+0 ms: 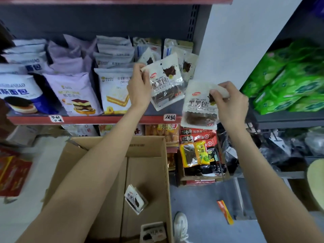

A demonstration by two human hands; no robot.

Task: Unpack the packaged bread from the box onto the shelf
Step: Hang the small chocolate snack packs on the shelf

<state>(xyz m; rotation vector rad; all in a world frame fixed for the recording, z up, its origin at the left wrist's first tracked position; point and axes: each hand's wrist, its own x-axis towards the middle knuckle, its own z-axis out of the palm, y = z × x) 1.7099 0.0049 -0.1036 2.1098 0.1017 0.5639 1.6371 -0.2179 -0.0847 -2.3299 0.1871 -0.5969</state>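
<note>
Two packets of black bread in hand, one per grip. My left hand (139, 85) pinches the top left corner of the upper packet (166, 81), fingers curled round its edge, holding it upright with its long axis near vertical and tilted slightly right. It sits directly right of that grip, in front of the packets already standing (187, 65) at the right end of the shelf (98, 119). My right hand (231, 102) clamps the top right corner of the lower packet (199, 104), which hangs down and left of that grip, long axis also near vertical, its bottom edge overlapping the shelf's red front lip. The two packets lie just beside each other, corners close; whether they touch I cannot tell. Judgement: the left packet is nearer the open slot, which lies beyond and slightly above the left grip, so it should go in first, pushed back and kept upright; the right packet needs lifting over the lip before it follows. The box (147, 172) is below both grips, with two more packets (135, 199) visible on its floor. Risk: slack film may fold at the pinched corner.
</note>
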